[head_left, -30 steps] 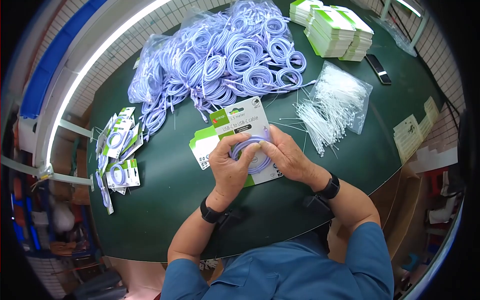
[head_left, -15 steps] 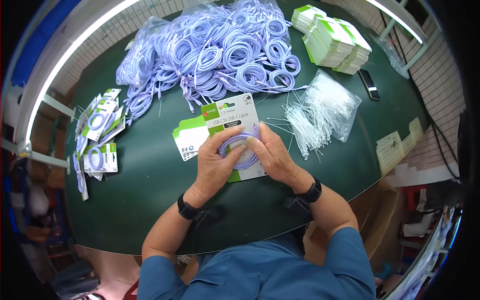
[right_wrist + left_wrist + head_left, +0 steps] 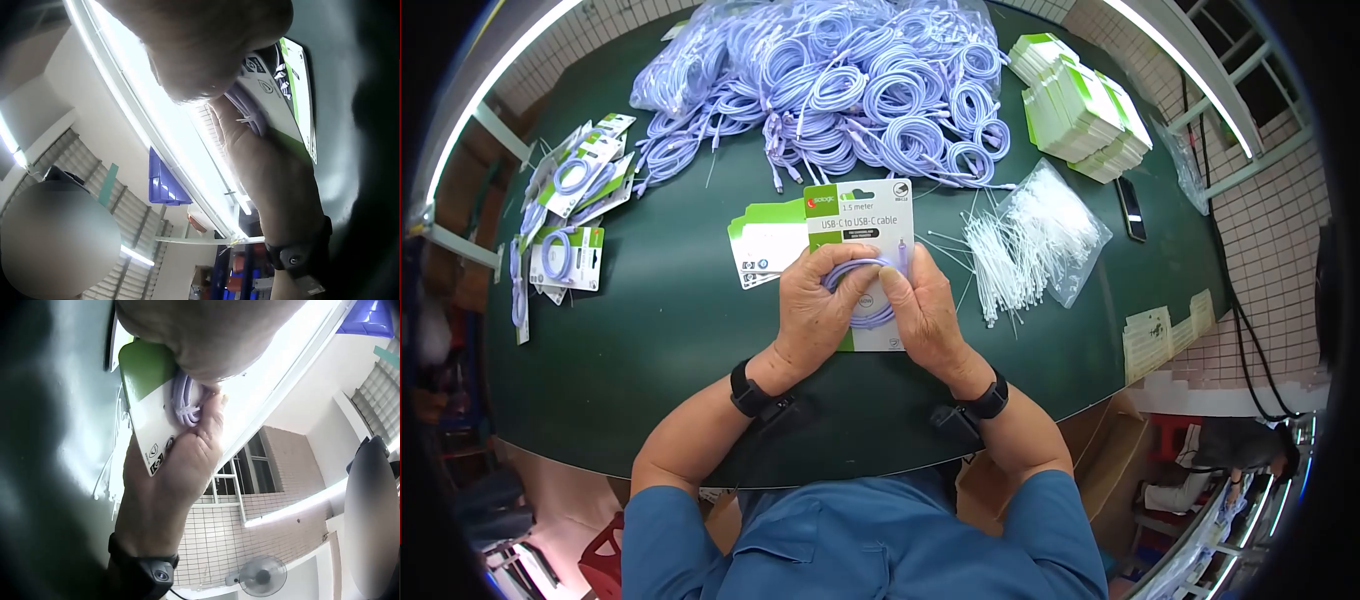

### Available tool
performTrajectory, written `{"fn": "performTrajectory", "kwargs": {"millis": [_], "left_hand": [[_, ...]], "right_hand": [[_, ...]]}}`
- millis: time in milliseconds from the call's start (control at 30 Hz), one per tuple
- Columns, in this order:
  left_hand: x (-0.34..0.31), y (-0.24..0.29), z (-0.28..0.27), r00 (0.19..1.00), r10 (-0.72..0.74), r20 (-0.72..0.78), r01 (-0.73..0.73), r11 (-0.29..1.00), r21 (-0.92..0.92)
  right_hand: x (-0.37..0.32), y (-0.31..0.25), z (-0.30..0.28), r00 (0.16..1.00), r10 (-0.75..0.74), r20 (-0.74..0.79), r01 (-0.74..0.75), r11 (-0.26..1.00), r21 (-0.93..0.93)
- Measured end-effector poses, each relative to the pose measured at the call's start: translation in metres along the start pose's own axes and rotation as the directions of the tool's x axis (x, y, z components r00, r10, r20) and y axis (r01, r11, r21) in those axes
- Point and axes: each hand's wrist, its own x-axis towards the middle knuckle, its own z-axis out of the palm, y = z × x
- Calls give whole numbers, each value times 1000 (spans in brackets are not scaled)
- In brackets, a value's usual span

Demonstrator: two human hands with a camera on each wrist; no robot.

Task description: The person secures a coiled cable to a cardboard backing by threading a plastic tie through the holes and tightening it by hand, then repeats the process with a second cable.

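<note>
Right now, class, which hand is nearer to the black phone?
Right. The right hand holds the card's right side, with white ties between it and the phone; the left hand holds the left side, farther away.

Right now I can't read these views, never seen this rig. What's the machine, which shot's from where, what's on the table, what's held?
No machine: a person works bare-handed. The wide downward view comes from the head; the tilted close-ups come from the left and right wrists.

On the green table lie a heap of coiled cables, carded cables, stacked cards, loose white ties, a clear bag of ties and a phone.

The left hand and right hand together hold one printed card with a coiled cable against its front.
</note>
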Motion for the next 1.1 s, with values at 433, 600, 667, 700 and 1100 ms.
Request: {"fn": "performTrajectory", "kwargs": {"millis": [433, 600, 667, 700, 1100], "left_hand": [[24, 60, -23, 758, 526, 386, -647, 531, 548], [30, 47, -21, 584, 511, 631, -808, 436, 396], [28, 42, -19, 601, 514, 612, -792, 486, 370], [26, 40, -17, 624, 518, 586, -770, 534, 348], [-10, 24, 8, 775, 559, 295, -632, 679, 374]], "right_hand": [[20, -4, -40, 994, 32, -103, -13, 984, 179], [19, 2, -37, 999, 14, -44, -4, 974, 226], [18, 8, -36, 1000, 8, -19, -4, 975, 221], [17, 8, -35, 1000, 9, -19, -4, 975, 220], [11, 7, -18, 999, -12, -36, 12, 1000, 7]]}}
